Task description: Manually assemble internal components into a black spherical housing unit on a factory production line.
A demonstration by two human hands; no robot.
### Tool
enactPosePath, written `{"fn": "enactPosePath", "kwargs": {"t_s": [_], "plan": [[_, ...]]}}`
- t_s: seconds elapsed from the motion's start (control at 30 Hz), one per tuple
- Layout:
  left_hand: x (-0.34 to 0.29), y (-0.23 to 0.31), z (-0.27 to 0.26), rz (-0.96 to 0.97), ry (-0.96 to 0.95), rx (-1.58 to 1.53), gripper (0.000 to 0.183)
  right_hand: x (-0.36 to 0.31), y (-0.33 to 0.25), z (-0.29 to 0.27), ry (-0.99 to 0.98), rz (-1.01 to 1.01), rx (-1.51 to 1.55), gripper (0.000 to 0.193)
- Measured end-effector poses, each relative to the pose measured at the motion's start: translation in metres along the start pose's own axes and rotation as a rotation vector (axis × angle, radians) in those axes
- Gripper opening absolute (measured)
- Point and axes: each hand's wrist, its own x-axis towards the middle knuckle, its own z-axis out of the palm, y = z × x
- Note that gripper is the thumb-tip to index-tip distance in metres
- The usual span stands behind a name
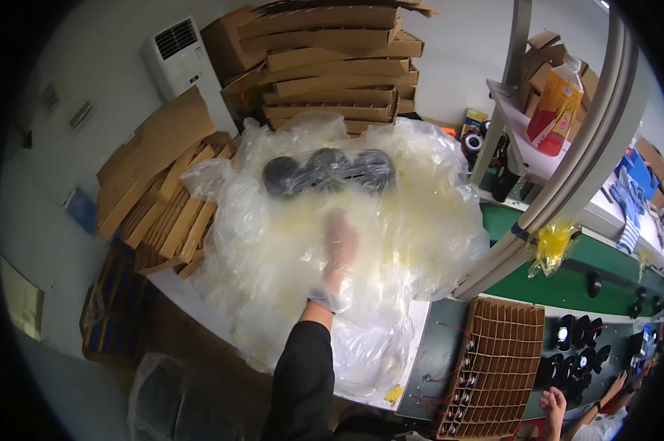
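My left hand [339,242] reaches into or beneath a big heap of clear plastic bags [273,257]. Cloudy film covers it, so its fingers are smeared and I cannot make out a grip. A fold of film gathers around the wrist, above my black sleeve. Beyond the fingertips, three dark round things [328,169] sit side by side under the film, apart from the hand. Pale yellowish patches show through the bags. My right hand is out of view.
Stacked cardboard trays [332,66] stand behind the heap, with more cardboard dividers [170,198] at left. On the right are a metal post [567,206], a divided cardboard tray [501,360] and black round parts [578,331]. Co-workers' hands [552,404] show at lower right.
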Motion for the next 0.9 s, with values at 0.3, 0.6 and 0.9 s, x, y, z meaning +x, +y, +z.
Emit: {"fn": "enactPosePath", "kwargs": {"t_s": [0.3,0.6,0.9], "plan": [[0.081,-0.062,-0.002,0.077,-0.128,0.388,0.061,-0.074,-0.012,0.017,0.127,0.144,-0.106,0.038],[0.123,-0.112,0.041,0.202,-0.238,0.446,0.053,-0.072,0.006,0.021,0.104,0.13,0.0,0.022],[0.138,-0.068,-0.014,0.046,-0.46,0.289,0.035,-0.069,0.015,0.036,0.056,0.126,-0.117,0.027]]}}
